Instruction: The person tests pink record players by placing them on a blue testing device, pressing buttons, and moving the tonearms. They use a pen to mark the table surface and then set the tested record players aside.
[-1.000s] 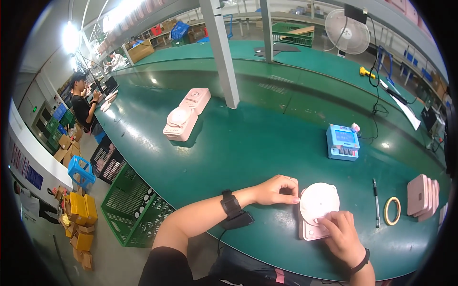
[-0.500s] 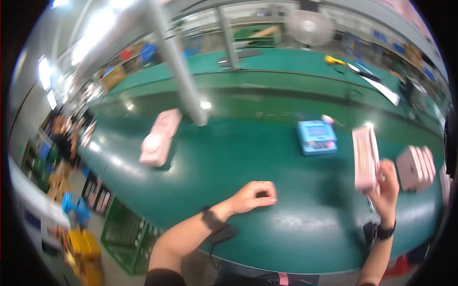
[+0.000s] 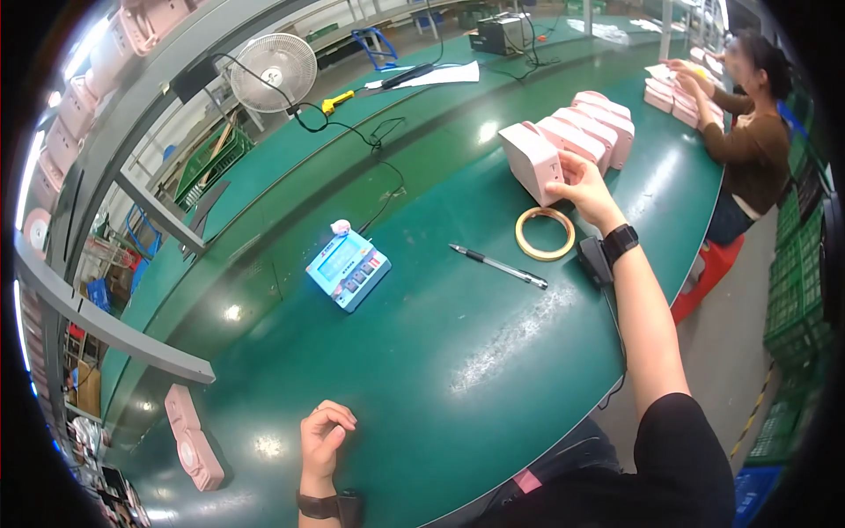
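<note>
At the far right, my right hand (image 3: 583, 187) grips a pink boxy device (image 3: 528, 158) by its near side, thumb on one face and fingers behind. This device stands at the near end of a row of similar pink devices (image 3: 585, 123). A roll of tan tape (image 3: 519, 236) and a black-and-clear pen (image 3: 498, 267) lie just below that hand. My left hand (image 3: 326, 435) hovers or rests near the front of the green table, loosely curled with thumb and fingers apart and nothing visible in it. An unfolded pink device (image 3: 192, 438) lies to its left.
A light blue tester box (image 3: 348, 271) with a cable sits mid-table. A grey metal post (image 3: 123, 317) rises at left. Beyond stand a fan (image 3: 274, 73) and a yellow-handled tool (image 3: 336, 102). At the far right, a co-worker (image 3: 753, 132) handles pink devices.
The view has swung to the right. My right hand has brought its pink device to the row of others. The left hand stays loosely curled, and the pen and tape now show.
</note>
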The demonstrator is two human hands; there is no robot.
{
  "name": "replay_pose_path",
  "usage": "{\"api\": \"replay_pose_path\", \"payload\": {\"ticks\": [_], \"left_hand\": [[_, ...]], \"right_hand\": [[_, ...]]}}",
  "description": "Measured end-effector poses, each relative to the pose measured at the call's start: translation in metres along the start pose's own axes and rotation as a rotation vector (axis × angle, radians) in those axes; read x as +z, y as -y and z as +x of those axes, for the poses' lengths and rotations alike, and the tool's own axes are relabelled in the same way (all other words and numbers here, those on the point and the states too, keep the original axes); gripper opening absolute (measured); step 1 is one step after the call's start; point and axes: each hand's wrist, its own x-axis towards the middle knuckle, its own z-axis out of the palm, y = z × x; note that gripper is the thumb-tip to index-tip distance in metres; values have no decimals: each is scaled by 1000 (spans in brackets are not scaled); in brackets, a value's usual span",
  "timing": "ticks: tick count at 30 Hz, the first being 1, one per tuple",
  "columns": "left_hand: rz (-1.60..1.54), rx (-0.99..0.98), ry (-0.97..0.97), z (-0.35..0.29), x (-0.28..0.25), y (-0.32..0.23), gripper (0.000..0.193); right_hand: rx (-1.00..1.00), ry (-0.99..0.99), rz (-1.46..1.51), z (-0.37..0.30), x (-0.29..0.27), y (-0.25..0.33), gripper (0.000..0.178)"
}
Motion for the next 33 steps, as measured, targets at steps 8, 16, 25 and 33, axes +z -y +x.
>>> {"api": "replay_pose_path", "payload": {"ticks": [8,16,25,33], "left_hand": [[-22,6,-3,-6,-6,-5,28],[-18,10,6,-4,-4,-1,27],[34,14,20,-2,-1,-3,26],[77,-3,34,-3,-1,-5,21]], "right_hand": [[70,34,-92,-6,-5,11,62],[44,-93,-270,1,-6,-3,62],[-144,-206,-526,-6,24,10,63],[-72,-352,-682,-4,24,-3,62]]}}
